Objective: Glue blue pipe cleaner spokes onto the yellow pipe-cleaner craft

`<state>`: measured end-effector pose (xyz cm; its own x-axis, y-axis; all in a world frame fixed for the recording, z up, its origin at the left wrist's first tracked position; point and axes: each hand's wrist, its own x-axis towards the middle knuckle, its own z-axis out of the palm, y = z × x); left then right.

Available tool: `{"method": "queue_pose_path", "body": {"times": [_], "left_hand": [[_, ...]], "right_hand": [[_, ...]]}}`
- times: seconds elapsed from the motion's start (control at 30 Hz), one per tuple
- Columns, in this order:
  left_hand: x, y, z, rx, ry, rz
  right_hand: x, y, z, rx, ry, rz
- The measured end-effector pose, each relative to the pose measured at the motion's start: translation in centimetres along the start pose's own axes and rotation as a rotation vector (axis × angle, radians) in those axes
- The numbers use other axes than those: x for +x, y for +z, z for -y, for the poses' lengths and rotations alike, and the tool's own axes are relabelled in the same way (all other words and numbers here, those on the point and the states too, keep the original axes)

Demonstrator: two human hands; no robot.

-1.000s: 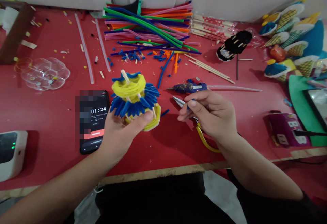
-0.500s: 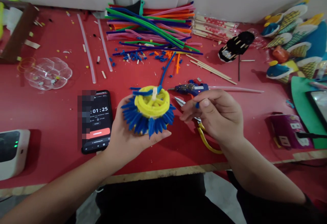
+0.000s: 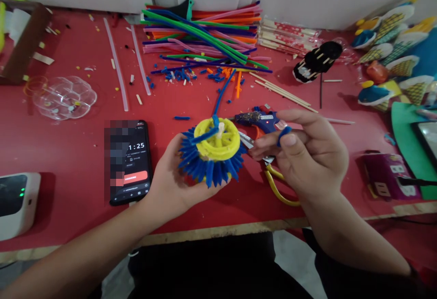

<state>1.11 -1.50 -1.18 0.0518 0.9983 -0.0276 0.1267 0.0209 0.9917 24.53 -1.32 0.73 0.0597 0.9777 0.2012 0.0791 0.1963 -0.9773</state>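
Fingers of the right hand (image 3: 312,160), right of centre in the head view, close on a short blue fuzzy piece (image 3: 284,135), pinching it against the thumb with its upper end free. Left hand (image 3: 180,190), at centre, grips the yellow-and-blue model (image 3: 218,154) from below, over the table (image 3: 170,101); its thumb lies under the near spikes, its other fingers are largely hidden. Partly behind the right hand are the blue glue gun (image 3: 261,119) and the yellow-handled tool (image 3: 268,171).

Sound handling, as judged from this pose, calls for steadying the model low, so that the spikes are not flattened, and for pinching the piece by one end, with skin clear of the gun's nozzle.

Compared with half a second earlier, the model sits farther right and slightly lower; the right hand has also shifted right, and more of the piece shows. A loose blue strip (image 3: 182,118), upper left of the model, now appears clear of it.
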Motion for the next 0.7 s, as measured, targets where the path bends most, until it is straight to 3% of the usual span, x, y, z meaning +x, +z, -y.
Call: {"method": "queue_pose_path", "body": {"times": [0.13,0.23,0.33,0.43,0.6,0.7], "left_hand": [[-0.3,0.6,0.6,-0.122,0.09,0.109],[-0.4,0.9,0.8,-0.091,0.141,0.109],[-0.3,0.8,0.8,-0.069,0.161,0.127],[-0.2,0.7,0.4,0.047,0.189,0.138],[-0.2,0.8,0.0,0.166,0.162,0.182],[-0.2,0.8,0.2,0.189,0.175,0.191]], "right_hand": [[-0.2,0.1,0.2,-0.033,-0.142,-0.052],[-0.2,0.1,0.2,-0.122,-0.263,-0.098],[-0.4,0.0,0.5,-0.181,-0.283,-0.1],[-0.5,-0.2,0.8,-0.235,-0.365,-0.03],[0.3,-0.7,0.7,-0.285,-0.631,0.159],[0.6,-0.9,0.8,-0.317,-0.684,0.194]]}}
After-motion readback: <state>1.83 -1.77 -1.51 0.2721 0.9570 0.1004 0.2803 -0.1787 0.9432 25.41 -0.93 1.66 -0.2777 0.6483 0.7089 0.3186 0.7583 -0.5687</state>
